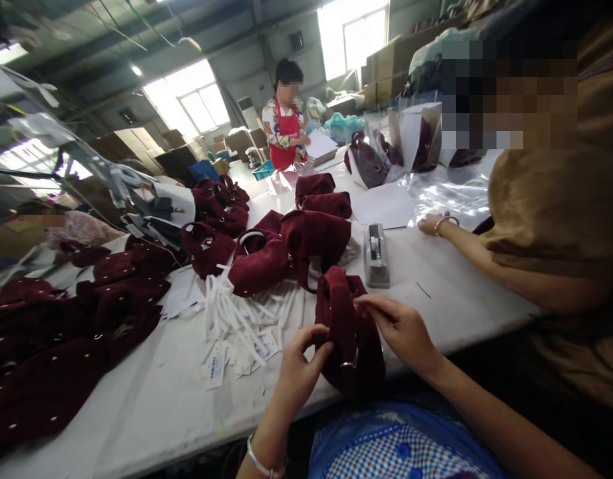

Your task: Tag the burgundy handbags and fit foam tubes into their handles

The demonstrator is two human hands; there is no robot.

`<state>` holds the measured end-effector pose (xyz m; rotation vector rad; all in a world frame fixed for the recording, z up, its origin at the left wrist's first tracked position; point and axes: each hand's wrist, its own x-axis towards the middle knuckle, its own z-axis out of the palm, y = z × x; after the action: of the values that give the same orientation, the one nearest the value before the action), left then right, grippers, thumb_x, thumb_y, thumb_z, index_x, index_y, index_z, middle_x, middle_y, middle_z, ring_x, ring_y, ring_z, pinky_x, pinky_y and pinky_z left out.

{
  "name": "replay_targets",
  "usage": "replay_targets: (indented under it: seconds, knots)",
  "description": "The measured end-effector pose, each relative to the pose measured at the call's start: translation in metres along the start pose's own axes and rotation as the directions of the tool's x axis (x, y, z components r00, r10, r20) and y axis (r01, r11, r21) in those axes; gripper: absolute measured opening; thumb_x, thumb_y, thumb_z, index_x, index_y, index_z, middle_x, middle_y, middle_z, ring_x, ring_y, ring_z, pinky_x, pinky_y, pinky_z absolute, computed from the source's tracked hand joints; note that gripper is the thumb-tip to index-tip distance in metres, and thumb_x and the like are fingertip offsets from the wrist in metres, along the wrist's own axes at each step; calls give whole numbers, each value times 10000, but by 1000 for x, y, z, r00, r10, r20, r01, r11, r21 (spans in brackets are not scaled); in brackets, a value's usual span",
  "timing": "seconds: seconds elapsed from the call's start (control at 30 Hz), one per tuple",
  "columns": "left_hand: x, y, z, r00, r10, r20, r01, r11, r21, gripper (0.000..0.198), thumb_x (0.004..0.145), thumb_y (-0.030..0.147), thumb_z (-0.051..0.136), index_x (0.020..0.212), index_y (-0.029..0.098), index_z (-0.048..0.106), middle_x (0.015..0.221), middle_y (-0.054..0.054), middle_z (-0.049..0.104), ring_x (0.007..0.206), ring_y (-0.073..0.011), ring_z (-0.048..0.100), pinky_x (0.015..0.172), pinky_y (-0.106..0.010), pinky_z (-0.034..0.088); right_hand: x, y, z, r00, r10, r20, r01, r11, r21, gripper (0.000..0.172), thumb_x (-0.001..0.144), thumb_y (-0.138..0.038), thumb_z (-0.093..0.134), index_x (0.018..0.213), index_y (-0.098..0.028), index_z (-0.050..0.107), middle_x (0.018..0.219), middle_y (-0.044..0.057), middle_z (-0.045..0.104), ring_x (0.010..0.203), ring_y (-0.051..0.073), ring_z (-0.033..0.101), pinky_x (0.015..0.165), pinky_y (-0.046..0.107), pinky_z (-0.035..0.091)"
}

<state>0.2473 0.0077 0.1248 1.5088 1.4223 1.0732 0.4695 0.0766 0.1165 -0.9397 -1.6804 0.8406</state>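
A small dark red bag (353, 359) with a broad handle and a metal ring stands upright at the table's near edge, in front of my body. My left hand (303, 362) pinches the left side of its handle between thumb and fingers. On the other side, my right hand (399, 326) has its fingertips closed at the bag's upper right edge. More dark red bags (316, 239) lie just beyond it. White strips (241, 306) and paper tags (217, 366) are spread to the left of my left hand.
A grey tape dispenser (376, 256) sits beyond my right hand. A co-worker's hand (436, 224) rests near clear plastic at the right. Dark red bags (56, 359) pile up at the left. Another person in a red apron (285, 136) stands at the far side.
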Motion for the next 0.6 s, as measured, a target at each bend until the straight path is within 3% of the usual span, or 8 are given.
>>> replay_targets:
  seconds: [0.1, 0.2, 0.27, 0.4, 0.6]
  knots:
    - [0, -5, -1, 997, -38, -68, 37, 999, -21, 288, 901, 409, 628, 1068, 182, 687, 1067, -89, 717, 996, -223, 668, 901, -344, 529, -16, 22, -9, 996, -7, -84, -3, 994, -111, 223, 998, -282, 539, 1159, -269, 691, 1152, 33, 697, 1082, 204, 647, 1010, 362, 506]
    - [7, -9, -1, 962, -113, -249, 106, 994, -42, 352, 912, 468, 599, 1106, 187, 687, 1153, -101, 702, 1075, -233, 651, 899, -327, 531, -22, 37, -20, 995, -70, 69, 83, 974, -212, 325, 995, -286, 547, 1313, -292, 618, 1308, 50, 633, 1209, 225, 584, 1082, 419, 468]
    - [15, -9, 1, 937, -171, -305, 153, 985, -81, 394, 911, 479, 599, 1175, 195, 673, 1241, -102, 678, 1151, -241, 624, 924, -328, 527, -18, 42, -24, 971, -115, 208, 166, 954, -248, 412, 999, -280, 537, 1410, -310, 538, 1406, 55, 569, 1278, 236, 532, 1105, 448, 450]
    - [34, -7, 11, 951, -234, -202, 205, 967, -152, 457, 875, 418, 664, 1272, 196, 641, 1272, -118, 676, 1142, -259, 640, 878, -338, 560, -2, 49, -22, 912, -167, 375, 265, 938, -226, 508, 996, -273, 546, 1490, -316, 437, 1471, 64, 510, 1335, 232, 478, 1125, 446, 433]
    - [57, -15, 21, 964, -185, -191, 195, 980, 37, 497, 724, 299, 802, 1192, 188, 675, 1077, -99, 734, 930, -235, 694, 749, -312, 582, 14, 63, -1, 903, -210, 374, 268, 957, -109, 525, 947, -213, 594, 1458, -266, 484, 1348, 99, 563, 1225, 221, 573, 1041, 373, 505]
